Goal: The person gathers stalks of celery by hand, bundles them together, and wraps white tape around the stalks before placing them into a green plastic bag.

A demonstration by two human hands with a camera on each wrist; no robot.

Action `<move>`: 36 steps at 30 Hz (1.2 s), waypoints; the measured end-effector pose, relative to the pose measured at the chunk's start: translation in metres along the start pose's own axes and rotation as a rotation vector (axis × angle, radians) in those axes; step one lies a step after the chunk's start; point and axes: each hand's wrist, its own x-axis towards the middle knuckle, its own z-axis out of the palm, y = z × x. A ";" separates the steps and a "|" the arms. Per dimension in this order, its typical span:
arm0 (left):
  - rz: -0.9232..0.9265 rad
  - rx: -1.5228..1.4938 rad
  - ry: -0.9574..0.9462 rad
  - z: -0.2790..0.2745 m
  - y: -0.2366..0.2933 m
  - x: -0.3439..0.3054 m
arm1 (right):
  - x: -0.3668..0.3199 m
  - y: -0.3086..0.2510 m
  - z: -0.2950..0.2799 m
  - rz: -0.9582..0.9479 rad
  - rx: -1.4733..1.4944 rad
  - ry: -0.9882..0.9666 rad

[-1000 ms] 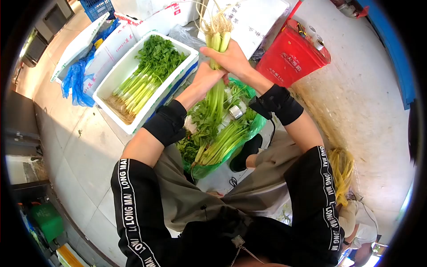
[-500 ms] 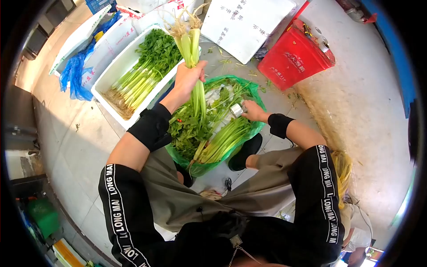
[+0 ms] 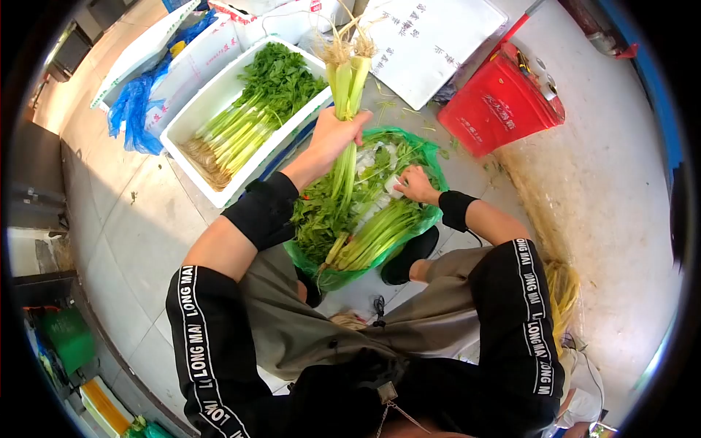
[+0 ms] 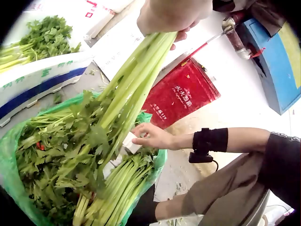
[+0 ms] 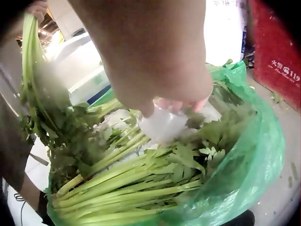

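Observation:
My left hand (image 3: 334, 139) grips a bunch of celery (image 3: 350, 84) around its stalks, roots upward and leaves hanging down. Below it, a green plastic bag (image 5: 263, 146) lies open, filled with more celery stalks (image 3: 380, 237) and loose leaves. Over the bag's right side, my right hand (image 3: 418, 186) holds a small white roll (image 4: 131, 142) that looks like tape, its fingers bent over the top. In the right wrist view, the roll (image 5: 162, 125) sits low among the leaves, partly covered by the hand.
Left of the bag stands a white foam box (image 3: 190, 171) with celery laid in it. A red bin (image 3: 496, 109) with rolls on top stands at the right, near a white foam lid (image 3: 431, 44). Blue plastic (image 3: 135, 124) hangs from another box. My shoe (image 3: 410, 255) is beside the bag.
One second ago both hands were at the celery bunch. The right hand has since left it and come down to the white roll in the bag; the left hand keeps its hold.

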 end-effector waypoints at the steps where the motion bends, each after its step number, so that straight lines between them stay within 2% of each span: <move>1: 0.003 0.001 0.007 -0.003 -0.001 0.000 | 0.000 -0.005 -0.004 -0.051 0.000 0.070; 3: 0.009 -0.021 -0.036 -0.005 -0.005 0.001 | -0.007 -0.022 -0.023 -0.104 -0.005 0.139; 5: 0.013 -0.011 -0.050 -0.006 -0.004 -0.004 | -0.019 -0.060 -0.052 -0.066 0.415 0.143; 7: 0.025 0.015 -0.079 -0.005 -0.005 -0.007 | -0.022 -0.086 -0.073 -0.064 0.517 0.199; 9: 0.007 0.060 -0.165 -0.003 -0.012 -0.006 | -0.047 -0.133 -0.121 -0.057 0.743 0.135; 11: -0.028 0.133 -0.224 0.004 0.002 -0.016 | -0.064 -0.155 -0.143 -0.080 0.651 0.244; 13: 0.081 0.126 -0.284 0.014 0.002 -0.022 | -0.076 -0.171 -0.152 -0.118 0.666 0.368; 14: 0.068 0.112 -0.281 0.020 0.005 -0.026 | -0.080 -0.175 -0.152 -0.139 0.601 0.443; 17: 0.123 0.143 -0.292 0.029 0.005 -0.027 | -0.093 -0.181 -0.158 -0.053 0.539 0.403; 22: 0.103 0.209 -0.233 0.030 0.001 -0.029 | -0.092 -0.171 -0.159 -0.064 0.547 0.412; 25: 0.085 0.201 -0.183 0.022 -0.009 -0.022 | -0.094 -0.171 -0.165 -0.132 0.419 0.416; 29: 0.096 0.165 -0.137 0.016 -0.009 -0.019 | -0.098 -0.170 -0.166 -0.214 0.317 0.307; 30: 0.074 0.236 -0.130 0.014 -0.010 -0.016 | -0.097 -0.169 -0.164 -0.225 0.304 0.257; 31: 0.068 0.236 -0.131 0.013 -0.011 -0.014 | -0.093 -0.165 -0.157 -0.222 0.308 0.253; 33: 0.058 0.277 -0.147 0.013 -0.012 -0.013 | -0.084 -0.158 -0.144 -0.363 0.613 0.378; 34: 0.057 0.274 -0.150 0.014 -0.012 -0.012 | -0.082 -0.154 -0.146 -0.360 0.612 0.377; 36: 0.059 0.245 -0.187 0.015 -0.010 -0.014 | -0.082 -0.150 -0.155 -0.352 0.625 0.191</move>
